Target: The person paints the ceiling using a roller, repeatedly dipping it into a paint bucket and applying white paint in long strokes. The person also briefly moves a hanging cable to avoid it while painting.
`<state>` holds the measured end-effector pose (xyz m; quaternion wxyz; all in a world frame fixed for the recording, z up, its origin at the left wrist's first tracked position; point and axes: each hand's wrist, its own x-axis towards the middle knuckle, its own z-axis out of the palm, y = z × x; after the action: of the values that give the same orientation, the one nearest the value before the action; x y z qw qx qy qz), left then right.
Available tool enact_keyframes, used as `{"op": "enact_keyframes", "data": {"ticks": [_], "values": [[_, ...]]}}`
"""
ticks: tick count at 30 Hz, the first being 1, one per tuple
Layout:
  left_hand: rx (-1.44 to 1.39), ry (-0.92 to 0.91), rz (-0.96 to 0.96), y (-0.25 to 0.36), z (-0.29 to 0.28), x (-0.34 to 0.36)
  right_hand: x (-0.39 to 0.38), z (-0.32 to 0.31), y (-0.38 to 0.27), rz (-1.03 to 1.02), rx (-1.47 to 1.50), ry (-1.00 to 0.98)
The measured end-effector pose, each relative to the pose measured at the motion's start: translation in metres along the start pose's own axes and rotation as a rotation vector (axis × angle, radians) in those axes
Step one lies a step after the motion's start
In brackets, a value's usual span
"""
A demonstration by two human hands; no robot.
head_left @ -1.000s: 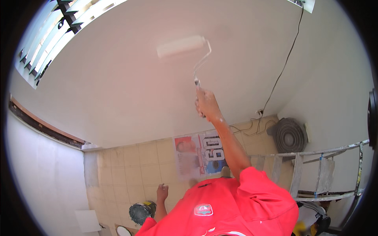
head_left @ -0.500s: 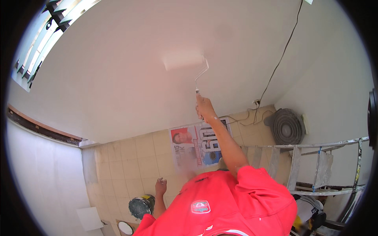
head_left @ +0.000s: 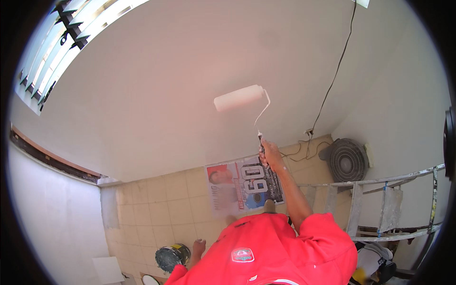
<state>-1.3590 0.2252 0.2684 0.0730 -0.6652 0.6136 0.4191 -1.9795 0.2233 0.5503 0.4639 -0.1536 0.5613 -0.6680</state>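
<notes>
Nearest: my red shirt. Low on the left, my left hand hangs just beside the bucket; its fingers look curled, but I cannot tell whether they press together, and I see nothing in them. Risk: a careless swing of that arm could knock the bucket and spill whatever is inside.

Beyond, a printed sheet lies on the tiles, one foot at its near edge. It could slide underfoot if I shift my weight.

Right hand, arm stretched forward: fingers wrapped around the handle of the roller, which is ahead at the wall, tilted, right end higher. Contact looks likely — not certain from this angle. Uneven pressure could leave ridges at the roller's ends; a loose grip could let it twist.

Farther right, a cable runs down the wall near the fan. Straying that way, the roller could smear or snag it.
</notes>
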Motion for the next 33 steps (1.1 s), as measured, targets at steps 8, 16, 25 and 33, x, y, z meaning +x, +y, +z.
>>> {"op": "enact_keyframes", "data": {"ticks": [8, 16, 25, 33], "values": [[0.002, 0.106, 0.163, 0.062, -0.024, 0.013, 0.032, -0.025, -0.063, -0.215, -0.161, 0.21], [0.015, 0.121, 0.172, 0.065, -0.024, -0.002, 0.047, -0.006, -0.082, -0.168, -0.241, 0.276], [0.03, 0.138, 0.217, 0.066, -0.026, 0.002, 0.046, -0.008, -0.055, -0.149, -0.191, 0.205], [0.098, 0.161, 0.268, 0.083, -0.044, -0.003, 0.057, 0.004, -0.116, -0.34, -0.071, 0.199]]}}
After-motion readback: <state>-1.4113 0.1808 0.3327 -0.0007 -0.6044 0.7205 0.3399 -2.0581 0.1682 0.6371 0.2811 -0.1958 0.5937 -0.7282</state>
